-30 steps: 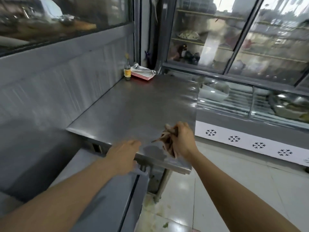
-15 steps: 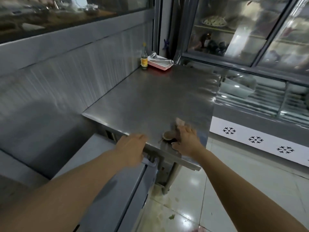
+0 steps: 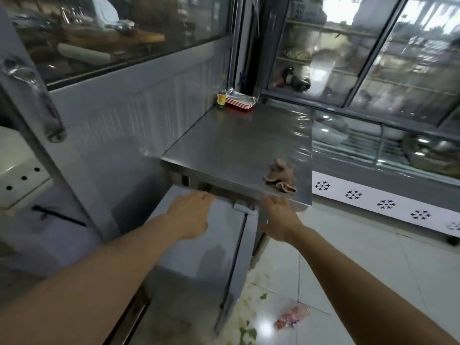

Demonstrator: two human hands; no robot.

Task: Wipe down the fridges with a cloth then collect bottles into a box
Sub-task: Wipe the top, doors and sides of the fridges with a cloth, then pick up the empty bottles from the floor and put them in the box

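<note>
A crumpled brown cloth (image 3: 281,176) lies loose on the steel counter (image 3: 236,145), near its front right corner. My left hand (image 3: 191,215) rests flat on the upper part of the open under-counter fridge door (image 3: 204,260), fingers straight. My right hand (image 3: 278,217) is just below the counter's front edge, right of the door's handle (image 3: 245,209), fingers relaxed and holding nothing. A small bottle with a yellow label (image 3: 221,97) stands at the counter's far left corner.
Red trays (image 3: 240,102) are stacked beside the bottle. A glass-door display fridge (image 3: 373,70) and a low chiller (image 3: 398,155) fill the right side. Food scraps and a pink wrapper (image 3: 291,319) lie on the tiled floor. A steel wall runs along the left.
My right hand has let go of the cloth, which now lies on the counter, and dropped below the counter edge. My left hand has spread flat on the door. My view has pulled back.
</note>
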